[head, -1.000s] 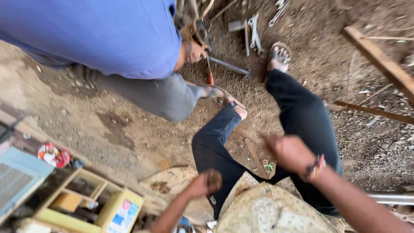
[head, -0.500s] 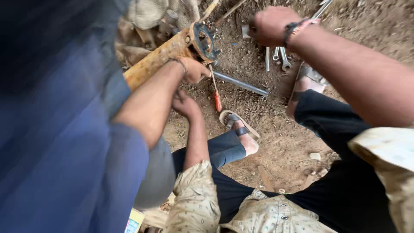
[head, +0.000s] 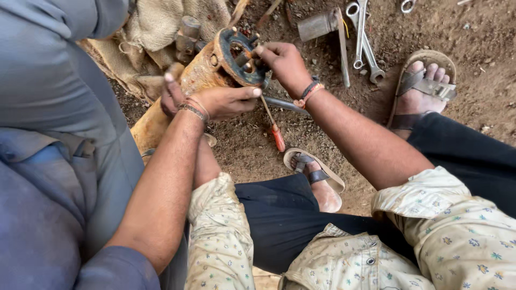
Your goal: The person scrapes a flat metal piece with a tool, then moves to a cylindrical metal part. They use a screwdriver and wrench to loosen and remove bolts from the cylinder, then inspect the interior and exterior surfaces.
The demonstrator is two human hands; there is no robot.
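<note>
The rusty flange [head: 236,56] sits at the end of an orange tube [head: 188,80] that lies on the dirt ground [head: 473,32]. The right hand [head: 285,64] has its grip pinched on the flange rim, fingertips at one of the holes; probably it is fitting or feeling a small part there. The left hand [head: 173,92], half hidden, is curled around the tube. A co-worker's hand [head: 226,102] supports the flange from below. The next move seems to need a steady tube; a screwdriver [head: 273,126] and wrenches [head: 363,37] are near.

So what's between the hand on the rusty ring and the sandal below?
A red-handled screwdriver lies on the dirt between the right hand, on the rusty ring, and the sandal; head view.
</note>
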